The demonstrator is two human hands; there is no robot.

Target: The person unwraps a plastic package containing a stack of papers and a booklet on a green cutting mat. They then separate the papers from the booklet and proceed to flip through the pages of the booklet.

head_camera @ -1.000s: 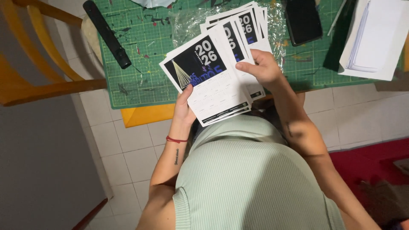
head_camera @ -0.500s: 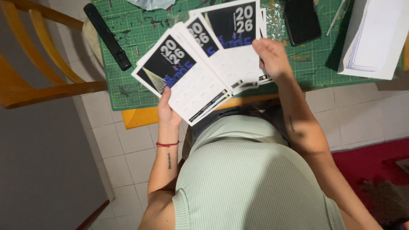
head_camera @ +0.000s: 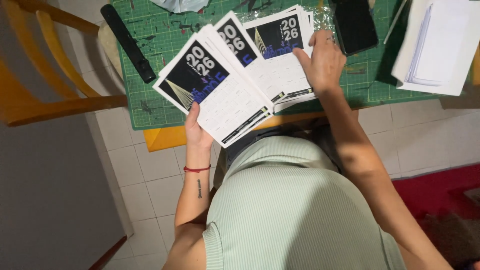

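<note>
A fanned stack of printed calendar cards (head_camera: 227,85), each black on top and white below, is spread over the near edge of a green cutting mat (head_camera: 165,45). My left hand (head_camera: 197,130) grips the lower left corner of the front card from below. My right hand (head_camera: 325,62) lies flat on the rear cards of the fan, fingers pressing their right side.
A black cylindrical tool (head_camera: 128,42) lies on the mat's left part. A dark phone (head_camera: 355,25) rests at the top right, beside a white stack of paper (head_camera: 440,45). A yellow wooden chair (head_camera: 45,75) stands left. Tiled floor and a red rug (head_camera: 445,195) lie below.
The fan of cards has spread wider and shifted right and up. My right hand has moved from the cards' lower edge onto the rear cards; my left hand keeps its hold.
</note>
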